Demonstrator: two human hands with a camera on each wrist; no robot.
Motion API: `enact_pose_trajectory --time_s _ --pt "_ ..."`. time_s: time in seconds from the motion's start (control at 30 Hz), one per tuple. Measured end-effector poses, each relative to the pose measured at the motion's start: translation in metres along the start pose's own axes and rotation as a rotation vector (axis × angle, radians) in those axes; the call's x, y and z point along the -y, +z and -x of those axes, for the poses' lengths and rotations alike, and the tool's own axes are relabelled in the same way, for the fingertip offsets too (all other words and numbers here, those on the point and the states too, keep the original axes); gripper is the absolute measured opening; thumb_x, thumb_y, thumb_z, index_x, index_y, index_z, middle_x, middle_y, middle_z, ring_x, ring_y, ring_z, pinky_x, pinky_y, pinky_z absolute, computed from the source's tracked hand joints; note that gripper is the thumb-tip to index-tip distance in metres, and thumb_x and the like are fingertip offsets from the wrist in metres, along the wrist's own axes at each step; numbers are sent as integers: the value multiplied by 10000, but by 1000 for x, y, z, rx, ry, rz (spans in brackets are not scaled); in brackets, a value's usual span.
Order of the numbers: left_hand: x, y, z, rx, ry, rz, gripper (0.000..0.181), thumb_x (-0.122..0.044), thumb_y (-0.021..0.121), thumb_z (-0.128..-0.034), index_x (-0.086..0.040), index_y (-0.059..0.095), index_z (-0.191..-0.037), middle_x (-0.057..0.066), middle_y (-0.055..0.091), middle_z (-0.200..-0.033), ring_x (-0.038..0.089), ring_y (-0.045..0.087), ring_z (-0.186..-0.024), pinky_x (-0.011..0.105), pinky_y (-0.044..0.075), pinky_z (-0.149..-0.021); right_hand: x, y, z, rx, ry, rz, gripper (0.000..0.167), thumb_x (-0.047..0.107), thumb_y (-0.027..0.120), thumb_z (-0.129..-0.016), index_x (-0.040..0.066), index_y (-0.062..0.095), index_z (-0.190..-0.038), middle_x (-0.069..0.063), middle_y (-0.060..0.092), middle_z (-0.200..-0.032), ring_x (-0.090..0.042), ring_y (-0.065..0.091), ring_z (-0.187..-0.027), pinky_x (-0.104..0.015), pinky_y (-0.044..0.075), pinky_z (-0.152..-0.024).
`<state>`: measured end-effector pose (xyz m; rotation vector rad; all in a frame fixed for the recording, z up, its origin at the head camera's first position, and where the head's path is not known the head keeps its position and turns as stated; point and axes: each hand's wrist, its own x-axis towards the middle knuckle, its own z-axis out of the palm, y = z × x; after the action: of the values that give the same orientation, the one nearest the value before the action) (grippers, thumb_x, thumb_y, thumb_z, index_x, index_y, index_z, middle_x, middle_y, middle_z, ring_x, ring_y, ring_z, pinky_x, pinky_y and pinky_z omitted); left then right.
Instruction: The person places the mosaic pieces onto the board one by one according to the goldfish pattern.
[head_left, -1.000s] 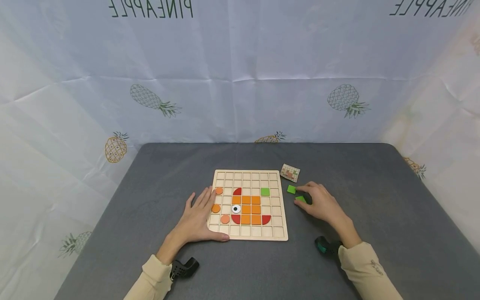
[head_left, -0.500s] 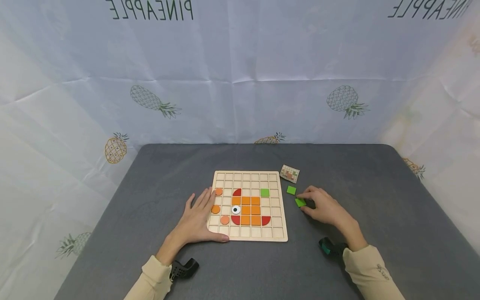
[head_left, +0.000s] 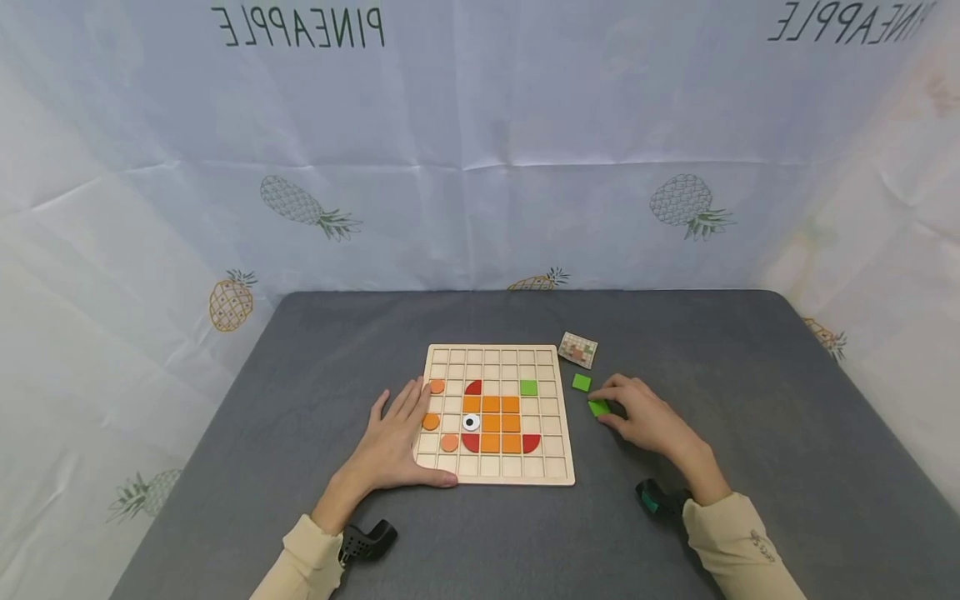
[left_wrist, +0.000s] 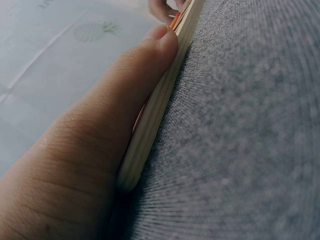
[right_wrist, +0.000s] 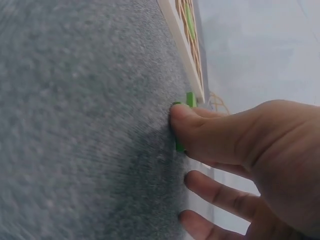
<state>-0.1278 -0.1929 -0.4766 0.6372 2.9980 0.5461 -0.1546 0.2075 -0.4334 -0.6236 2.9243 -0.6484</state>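
Note:
My left hand [head_left: 386, 446] rests on the left edge of a wooden grid board [head_left: 553, 473], fingers extended and thumb along the front edge. In the left wrist view the thumb [left_wrist: 150, 55] lies against the board's side [left_wrist: 155, 117]. Right of the board, my right hand [head_left: 648, 417] pinches a green tile [head_left: 597, 408] between thumb and index finger, low over the table. The right wrist view shows the thumb covering most of that tile [right_wrist: 180, 146]. Another green square tile [head_left: 581, 382] lies just beyond the fingertips.
On the board sit orange squares [head_left: 491, 422], red quarter-round tiles [head_left: 531, 443], an eye disc [head_left: 471, 422], a green square [head_left: 528, 388] and orange discs [head_left: 449, 442]. A small pattern card [head_left: 578, 350] lies by the board's far right corner. A pineapple-print cloth [head_left: 480, 225] hangs behind the grey table [head_left: 480, 542].
The right hand shifted back slightly, uncovering more of the nearer green tile, then closed thumb and index finger on it. The left hand and the board stayed in place.

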Motion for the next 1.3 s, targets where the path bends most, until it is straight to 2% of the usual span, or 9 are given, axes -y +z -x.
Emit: enact_pose_trajectory --time_s 0.27,0.6,0.83,1.1,1.23,1.3 --pt "0 -1 1 5 -3 21 1413 -853 699 -626 -48 137 -1642 156 109 -1729 351 152 -1608 669 75 -1229 0 5 -2 -47 1 25 261 155 751 -928 79 763 -1177 -63 663 -1054 -261 596 -976 -483 522 -819" --pt "-1 -1 0 7 -7 4 1415 -847 705 -627 -44 134 -1643 150 120 -1730 345 157 -1607 668 77 -1231 4 5 -5 -98 21 28 292 150 744 -934 66 737 -1213 -119 690 -1134 -358 619 -1075 -588 522 -910" --pt "-1 -1 1 9 -8 5 1413 -846 703 -625 -43 138 -1642 153 114 -1730 344 155 -1608 662 77 -1234 10 4 -9 -142 -6 11 310 156 750 -930 67 735 -1227 -109 699 -1128 -338 628 -1047 -548 537 -858" --pt "-1 -1 0 1 0 -3 1421 -868 689 -622 -41 144 -1641 156 130 -1728 342 165 -1606 666 91 -1229 17 4 -16 -157 -21 34 307 184 751 -933 81 741 -1222 -124 694 -1105 -337 631 -1013 -524 544 -800" --pt "-1 0 0 1 -2 -1 1419 -864 691 -621 -41 146 -1641 157 125 -1729 343 166 -1606 665 95 -1228 22 5 -20 -144 -11 33 308 186 746 -938 93 737 -1231 -143 689 -1149 -359 627 -1065 -530 547 -795" --pt "-1 0 0 1 -3 2 1417 -858 695 -621 -42 146 -1641 157 123 -1729 345 166 -1606 666 95 -1228 25 6 -21 -135 -7 22 312 177 742 -940 94 733 -1240 -177 676 -1254 -403 613 -1163 -574 549 -862"
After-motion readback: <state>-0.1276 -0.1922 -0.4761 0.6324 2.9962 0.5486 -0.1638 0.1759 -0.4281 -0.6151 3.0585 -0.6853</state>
